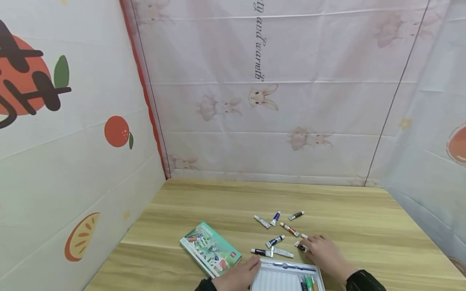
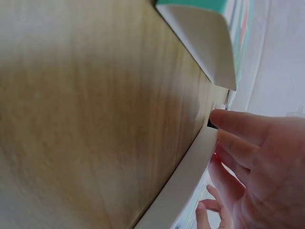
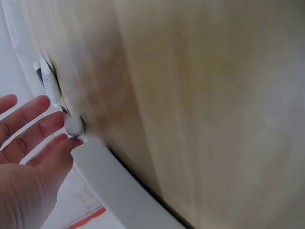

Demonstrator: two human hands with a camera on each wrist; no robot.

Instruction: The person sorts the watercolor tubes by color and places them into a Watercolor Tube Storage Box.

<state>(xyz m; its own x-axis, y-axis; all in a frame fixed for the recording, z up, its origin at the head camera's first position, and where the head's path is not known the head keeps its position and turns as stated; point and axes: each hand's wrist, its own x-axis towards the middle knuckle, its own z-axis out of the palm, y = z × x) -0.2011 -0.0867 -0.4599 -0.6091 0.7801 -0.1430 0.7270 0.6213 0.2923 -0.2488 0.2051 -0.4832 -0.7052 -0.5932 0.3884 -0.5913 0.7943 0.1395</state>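
My left hand (image 1: 238,275) rests at the upper left corner of a white paint tray (image 1: 287,262), its fingers fairly straight along the rim. The left wrist view shows those fingers (image 2: 233,124) against the tray's white side wall (image 2: 183,179). Beyond the tray's right corner, my right hand (image 1: 324,254) pinches a small paint tube with a dark label (image 1: 300,247) between thumb and fingers. The tube's pale round end (image 3: 74,125) shows at the fingertips in the right wrist view. Another small tube (image 1: 304,236) lies just past this hand, partly covered by it.
Several paint tubes lie scattered behind the tray, among them a brown-labelled one (image 1: 289,229) and a black one (image 1: 262,252). A green illustrated box (image 1: 211,248) lies left of the tray. Inside the tray are a brush (image 1: 293,266) and a green tube (image 1: 308,283). Printed curtains surround the wooden table (image 1: 382,242).
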